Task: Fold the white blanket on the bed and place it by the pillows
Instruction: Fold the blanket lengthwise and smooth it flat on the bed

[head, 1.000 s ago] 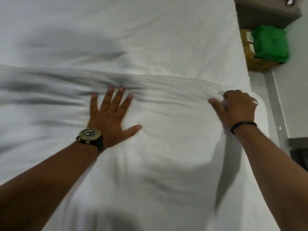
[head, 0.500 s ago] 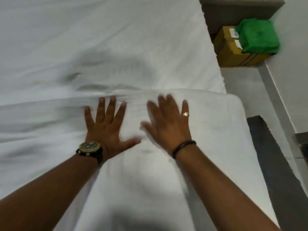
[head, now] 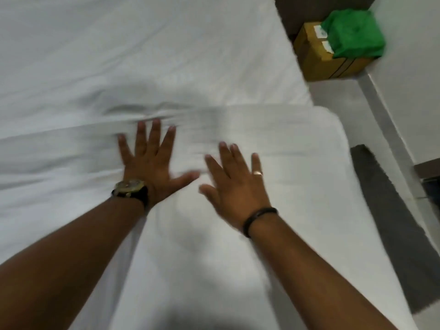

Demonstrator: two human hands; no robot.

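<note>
Both hands lie flat and spread on the white blanket (head: 273, 144), gripping nothing. The left hand (head: 152, 167), with a watch (head: 129, 188) at the wrist, presses palm-down just short of the blanket's far folded edge. The right hand (head: 238, 182), fingers spread and blurred, sits just beside it toward the blanket's rounded right corner; a ring (head: 257, 172) shows on one finger and a dark band (head: 258, 219) at the wrist.

The blanket lies as a doubled layer across the near part of the bed (head: 142, 55), its fold line running left to right just beyond the fingertips. No pillows are in view.

The step looks like flattening the fold. To do it well, the left palm should pin the layer while the right strokes outward to the corner, pushing air and creases off the edge and keeping the edges lined up before the next fold.

Beyond the blanket's right corner, on the floor, a cardboard box (head: 319, 58) carries pale labels, too blurred to read, with a green bag (head: 352, 32) on top.
</note>
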